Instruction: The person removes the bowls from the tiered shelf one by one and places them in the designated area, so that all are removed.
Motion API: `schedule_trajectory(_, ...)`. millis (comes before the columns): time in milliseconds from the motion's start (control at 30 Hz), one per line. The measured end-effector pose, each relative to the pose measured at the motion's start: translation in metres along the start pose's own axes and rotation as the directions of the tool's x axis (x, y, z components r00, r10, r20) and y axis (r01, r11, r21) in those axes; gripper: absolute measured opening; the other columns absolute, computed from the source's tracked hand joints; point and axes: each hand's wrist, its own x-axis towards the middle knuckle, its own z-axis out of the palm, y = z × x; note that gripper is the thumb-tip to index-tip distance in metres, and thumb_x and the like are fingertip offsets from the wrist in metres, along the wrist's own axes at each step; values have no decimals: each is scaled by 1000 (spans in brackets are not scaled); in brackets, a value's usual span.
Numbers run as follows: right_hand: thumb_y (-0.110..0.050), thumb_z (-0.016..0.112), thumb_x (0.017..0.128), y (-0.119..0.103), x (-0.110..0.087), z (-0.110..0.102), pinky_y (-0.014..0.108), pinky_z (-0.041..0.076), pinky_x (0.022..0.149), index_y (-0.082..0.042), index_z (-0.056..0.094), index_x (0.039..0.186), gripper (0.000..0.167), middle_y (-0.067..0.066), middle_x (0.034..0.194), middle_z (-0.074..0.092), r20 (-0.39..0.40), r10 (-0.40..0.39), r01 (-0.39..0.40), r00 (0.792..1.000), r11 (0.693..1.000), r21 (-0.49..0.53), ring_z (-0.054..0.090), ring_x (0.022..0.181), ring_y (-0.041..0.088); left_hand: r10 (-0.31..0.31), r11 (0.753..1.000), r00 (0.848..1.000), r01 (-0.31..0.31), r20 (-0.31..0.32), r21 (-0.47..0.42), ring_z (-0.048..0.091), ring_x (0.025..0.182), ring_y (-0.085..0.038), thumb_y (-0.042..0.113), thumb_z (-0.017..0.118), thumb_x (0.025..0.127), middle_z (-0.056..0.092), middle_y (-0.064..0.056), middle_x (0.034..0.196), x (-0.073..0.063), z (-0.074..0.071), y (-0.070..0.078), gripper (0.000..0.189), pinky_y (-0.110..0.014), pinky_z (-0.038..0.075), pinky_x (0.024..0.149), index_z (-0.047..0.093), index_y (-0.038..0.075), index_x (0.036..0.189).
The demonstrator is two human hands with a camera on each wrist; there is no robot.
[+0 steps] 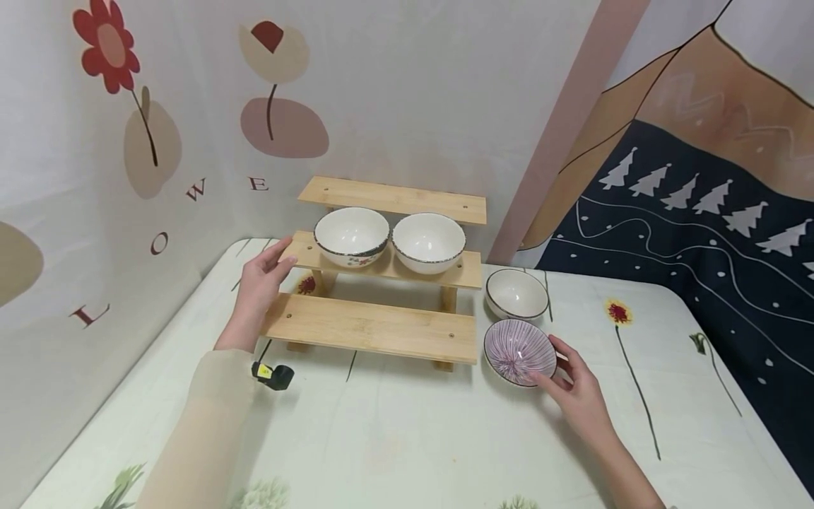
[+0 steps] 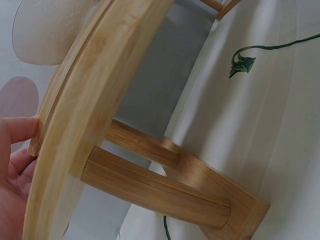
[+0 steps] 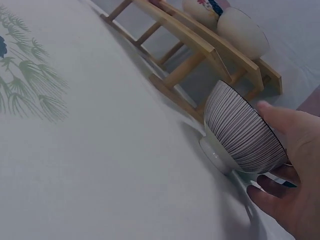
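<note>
A three-tier wooden shelf (image 1: 381,330) stands on the cloth. My left hand (image 1: 259,276) grips the left end of its middle board, and the left wrist view shows the fingers at the board's end (image 2: 45,120). Two white bowls, one (image 1: 352,230) on the left and one (image 1: 429,240) on the right, sit side by side on that board. With thumb and fingers at the rim, my right hand (image 1: 581,396) holds a purple-striped bowl (image 1: 518,350) right of the shelf. Whether its foot (image 3: 214,155) touches the cloth, I cannot tell.
Behind the striped bowl stands another white bowl (image 1: 516,293), beside the shelf's right end. A black strap piece with a yellow label (image 1: 273,375) hangs by my left wrist. Printed fabric walls (image 1: 407,106) rise behind and at both sides. Printed flowers mark the tablecloth (image 1: 394,438).
</note>
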Motion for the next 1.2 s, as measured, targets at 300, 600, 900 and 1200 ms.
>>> schedule_trajectory(300, -10, 67, 95, -1, 2, -4, 0, 51, 83, -2, 57, 137, 43, 1, 131, 63, -114, -30, 21, 993, 996, -85, 57, 100, -16, -3, 1000, 1000, 3, -5, -4, 30, 151, -27, 31, 51, 104, 27, -3, 165, -1, 0, -2, 55, -43, 33, 124, 35, 20, 155)
schedule_trajectory(600, -11, 65, 96, -6, 8, -7, 1, 52, 81, -3, 65, 128, 32, -28, 110, 60, -177, 2, -14, 984, 998, -66, 59, 98, -16, 12, 1000, 1000, -12, -5, -1, 31, 151, -28, 31, 51, 104, 27, -4, 164, -3, -1, -2, 55, -43, 33, 124, 35, 18, 155)
schedule_trajectory(900, -10, 64, 97, -14, 17, -11, 0, 50, 83, 0, 66, 123, 28, -31, 104, 62, -218, 8, -23, 976, 998, -65, 60, 97, -17, 28, 1000, 1000, -28, -1, 5, 33, 149, -28, 30, 50, 105, 28, -5, 164, -1, 0, -4, 54, -44, 35, 123, 35, 18, 156)
schedule_trajectory(1200, -13, 64, 97, -28, 29, -12, -1, 49, 83, -3, 67, 123, 28, -31, 101, 62, -243, 7, -26, 970, 997, -74, 59, 95, -17, 25, 1000, 1000, -25, 1, 15, 31, 151, -28, 31, 50, 105, 28, -4, 164, 1, -1, -3, 54, -45, 33, 124, 35, 19, 155)
